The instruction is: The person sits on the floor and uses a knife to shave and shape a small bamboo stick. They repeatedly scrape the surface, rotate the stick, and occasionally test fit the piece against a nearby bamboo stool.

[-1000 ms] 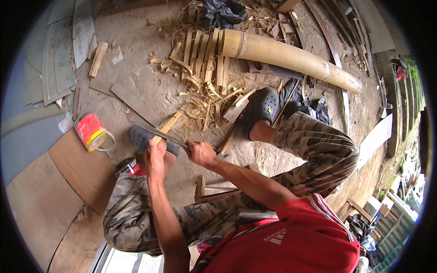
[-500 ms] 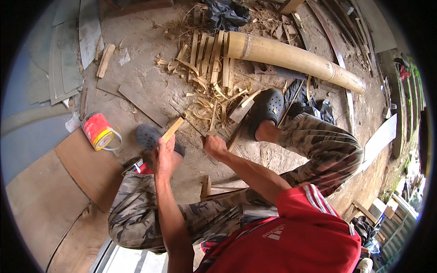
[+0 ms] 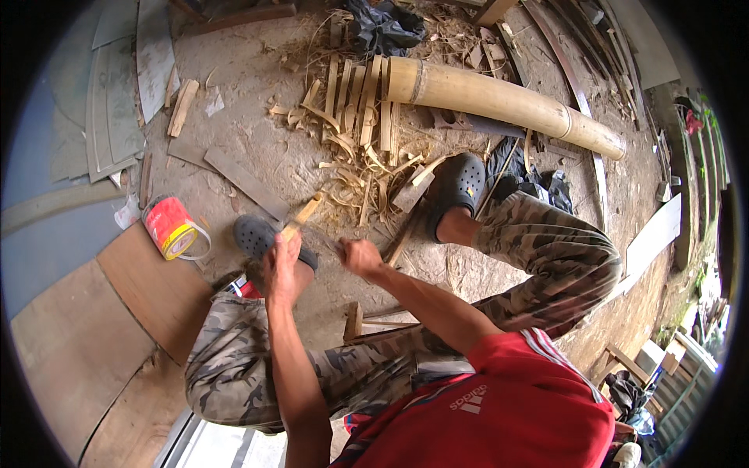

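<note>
My left hand (image 3: 281, 264) is closed round the lower end of a short bamboo strip (image 3: 303, 216), which points up and away to the right. A knife (image 3: 325, 238) is gripped in my right hand (image 3: 361, 258). Its thin dark blade is smeared by motion and reaches left toward the strip, close to my left fingers. Whether the edge touches the strip I cannot tell. Beyond my hands lie curled bamboo shavings (image 3: 343, 183) and several split bamboo strips (image 3: 364, 101) laid side by side.
A thick bamboo pole (image 3: 499, 97) lies across the ground beyond my right foot. To the left stands a red and yellow bucket (image 3: 169, 227). Flat boards (image 3: 152, 285) cover the left side, and a black plastic bag (image 3: 384, 30) lies at the far edge.
The knife in my right hand has moved left and down along the bamboo strip, from near its tip toward my left hand. The strip has tilted slightly; my left hand stays nearly in place.
</note>
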`<state>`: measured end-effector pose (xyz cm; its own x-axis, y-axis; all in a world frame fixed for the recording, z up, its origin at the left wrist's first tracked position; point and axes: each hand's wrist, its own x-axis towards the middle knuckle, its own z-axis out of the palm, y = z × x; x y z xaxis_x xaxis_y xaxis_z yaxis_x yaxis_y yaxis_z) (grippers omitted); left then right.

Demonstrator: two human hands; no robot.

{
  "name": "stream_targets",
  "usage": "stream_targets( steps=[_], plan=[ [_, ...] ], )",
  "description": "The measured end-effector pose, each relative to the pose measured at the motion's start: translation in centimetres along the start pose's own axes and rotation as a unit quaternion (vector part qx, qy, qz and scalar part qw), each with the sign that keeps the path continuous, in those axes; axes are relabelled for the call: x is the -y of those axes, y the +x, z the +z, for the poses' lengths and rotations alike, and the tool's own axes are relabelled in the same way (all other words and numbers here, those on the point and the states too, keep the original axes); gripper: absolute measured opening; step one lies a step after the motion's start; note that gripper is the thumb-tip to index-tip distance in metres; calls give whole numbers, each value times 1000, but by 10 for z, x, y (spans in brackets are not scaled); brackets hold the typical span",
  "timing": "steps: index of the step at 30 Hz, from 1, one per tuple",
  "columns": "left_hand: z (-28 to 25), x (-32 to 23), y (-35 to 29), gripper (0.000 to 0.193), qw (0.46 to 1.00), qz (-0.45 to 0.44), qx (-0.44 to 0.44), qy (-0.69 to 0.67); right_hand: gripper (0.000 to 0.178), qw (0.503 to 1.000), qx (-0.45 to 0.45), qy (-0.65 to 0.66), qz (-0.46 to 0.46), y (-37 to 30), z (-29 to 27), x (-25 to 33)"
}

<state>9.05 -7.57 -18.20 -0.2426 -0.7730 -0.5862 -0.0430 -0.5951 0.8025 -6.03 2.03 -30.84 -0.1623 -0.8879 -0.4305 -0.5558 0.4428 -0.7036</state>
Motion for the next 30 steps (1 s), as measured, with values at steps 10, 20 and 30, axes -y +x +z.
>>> stream_targets(
  steps=[10,20,30],
  plan=[
    [36,-11,-4,52,973,43,30,227,52,994,-20,-48,92,11,34,-64],
    [43,1,-10,55,963,102,42,245,53,984,55,-4,168,1,-4,-12],
    [50,-13,-15,62,965,50,67,249,45,987,41,1,155,13,12,-36]
  ],
)
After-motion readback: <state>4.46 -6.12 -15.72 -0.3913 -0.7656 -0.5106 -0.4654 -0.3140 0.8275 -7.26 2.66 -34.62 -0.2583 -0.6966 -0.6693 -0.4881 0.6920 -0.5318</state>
